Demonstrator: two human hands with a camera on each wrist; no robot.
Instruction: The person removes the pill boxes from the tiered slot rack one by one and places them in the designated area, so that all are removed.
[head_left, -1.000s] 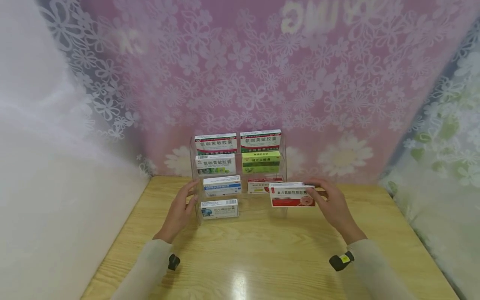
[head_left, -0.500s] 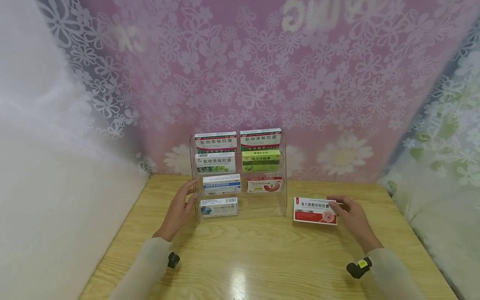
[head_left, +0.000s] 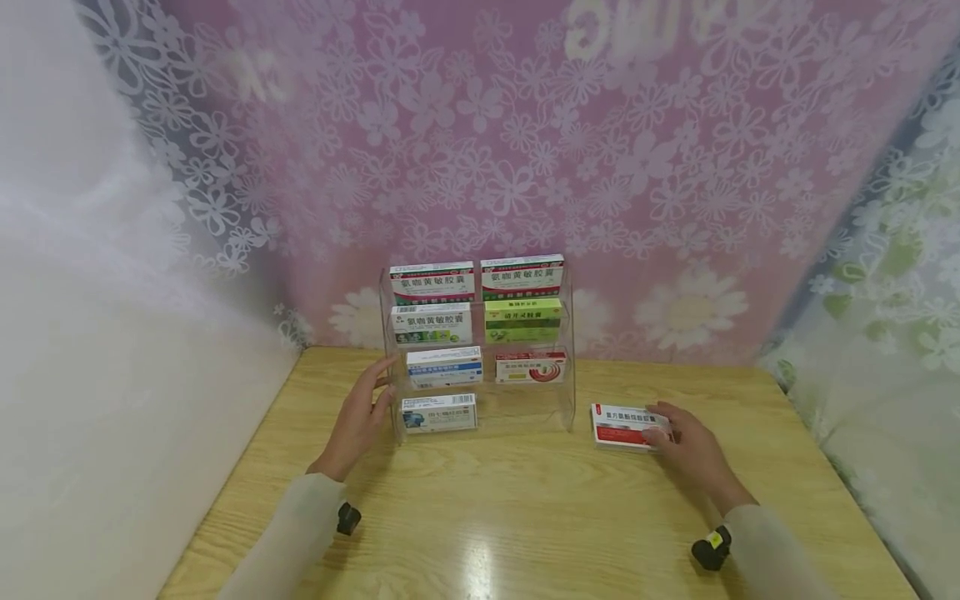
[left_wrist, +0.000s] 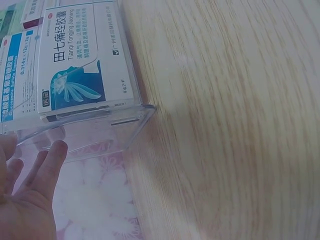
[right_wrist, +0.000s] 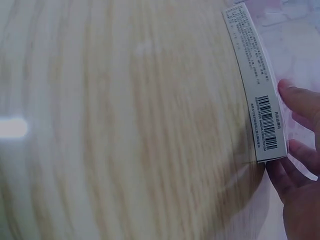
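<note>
My right hand (head_left: 693, 450) holds a white and red medicine box (head_left: 618, 423) by its right end, low over the table to the right of the rack. In the right wrist view, the box's narrow side (right_wrist: 252, 75) with a barcode faces the camera, and the fingers cover its far end. My left hand (head_left: 360, 421) rests against the left side of a clear display rack (head_left: 525, 408). Its fingers (left_wrist: 52, 162) lie fairly straight along that side panel. In the bottom left slot stands a white and teal medicine box (head_left: 438, 414).
Several other medicine boxes fill the upper tiers, among them a green box (head_left: 522, 322), a blue and white box (head_left: 444, 368) and a red-edged box (head_left: 530, 368). The wooden table (head_left: 480, 508) meets a pink flowered curtain (head_left: 480, 167) behind the rack.
My right hand has carried the white and red box from in front of the rack to the right and down, tipping it flatter. The left hand has stayed at the rack's side.
</note>
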